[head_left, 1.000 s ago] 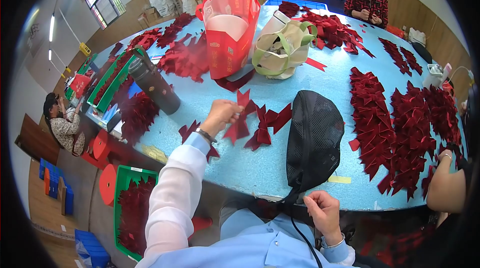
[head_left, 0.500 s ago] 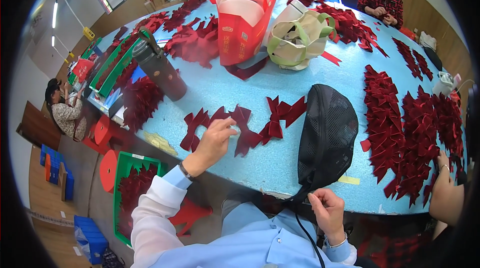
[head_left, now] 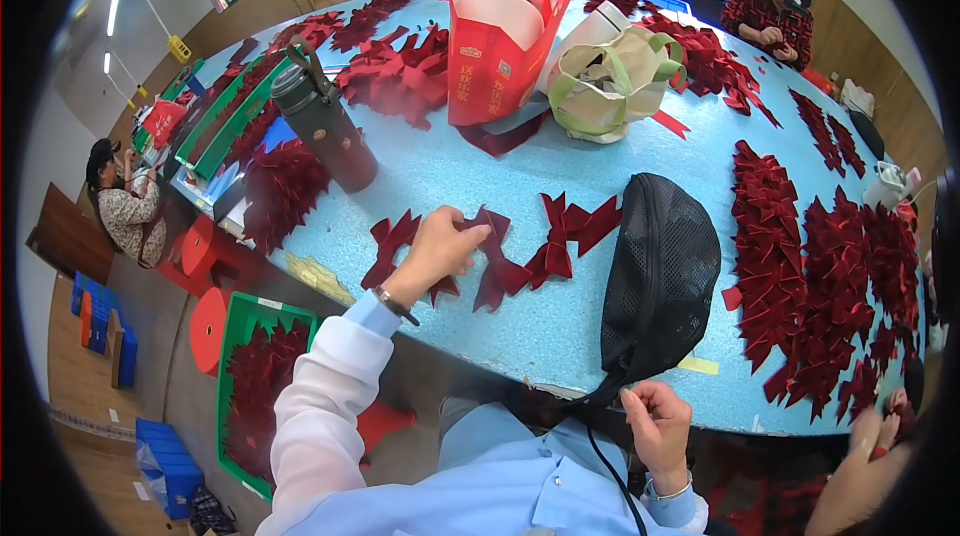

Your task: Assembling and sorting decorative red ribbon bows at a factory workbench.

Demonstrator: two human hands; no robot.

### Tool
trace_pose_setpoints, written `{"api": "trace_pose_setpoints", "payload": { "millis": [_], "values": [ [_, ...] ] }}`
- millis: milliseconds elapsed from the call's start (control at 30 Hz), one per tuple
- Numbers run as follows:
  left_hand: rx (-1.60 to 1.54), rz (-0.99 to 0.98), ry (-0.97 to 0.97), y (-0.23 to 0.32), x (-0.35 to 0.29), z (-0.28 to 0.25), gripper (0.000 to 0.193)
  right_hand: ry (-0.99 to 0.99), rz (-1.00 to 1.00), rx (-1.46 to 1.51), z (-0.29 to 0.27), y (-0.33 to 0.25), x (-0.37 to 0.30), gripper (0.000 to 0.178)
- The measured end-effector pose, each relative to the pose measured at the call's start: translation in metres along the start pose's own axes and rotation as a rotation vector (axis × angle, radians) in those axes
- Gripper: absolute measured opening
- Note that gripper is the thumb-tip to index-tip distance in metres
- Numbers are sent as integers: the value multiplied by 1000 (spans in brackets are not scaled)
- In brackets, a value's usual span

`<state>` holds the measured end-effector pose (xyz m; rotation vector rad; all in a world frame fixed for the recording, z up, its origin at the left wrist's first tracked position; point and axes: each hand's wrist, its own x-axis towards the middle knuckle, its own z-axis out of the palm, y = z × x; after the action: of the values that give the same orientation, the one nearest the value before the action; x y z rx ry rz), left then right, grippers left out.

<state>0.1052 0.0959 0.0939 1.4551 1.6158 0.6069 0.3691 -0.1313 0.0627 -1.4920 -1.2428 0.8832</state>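
My left hand (head_left: pixel 440 254) is over a short row of dark red velvety bows, fingers curled and fingertips at the upper edge of one bow (head_left: pixel 497 266). Whatever those fingers pinch, if anything, is hidden. Another bow (head_left: pixel 392 244) lies left of the hand, partly covered, and a further bow (head_left: pixel 550 251) lies to the right. My right hand (head_left: pixel 656 428) is at the table's near edge, closed, its thumb and finger pinching the black strap (head_left: pixel 607 392) of a black mesh bag (head_left: pixel 660 281) that lies on the table.
Beyond the bows stand a dark flask (head_left: pixel 325 126), a red paper bag (head_left: pixel 500 66) and a cream tote (head_left: pixel 610 86). Bow piles (head_left: pixel 770 256) cover the right side, where another person's hand (head_left: pixel 875 436) reaches in. A green crate (head_left: pixel 235 336) holds bows at lower left.
My left hand has moved slightly right and up, onto the bow's upper edge. My right hand stays by the strap. The neighbour's hand at the right has come lower.
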Motion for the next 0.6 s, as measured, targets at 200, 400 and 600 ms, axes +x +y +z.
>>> {"api": "trace_pose_setpoints", "payload": {
  "millis": [200, 400, 600],
  "values": [
    [272, 215, 134, -15, 8, 30, 63, -6, -38, -22, -5, -4, -7, 9],
    [125, 266, 116, -11, -11, 41, 61, -107, -122, 33, -5, -22, -15, 6],
    [-459, 306, -253, 3, -80, 51, 59, 0, -11, 304, 12, -29, -10, 7]
  ]
}}
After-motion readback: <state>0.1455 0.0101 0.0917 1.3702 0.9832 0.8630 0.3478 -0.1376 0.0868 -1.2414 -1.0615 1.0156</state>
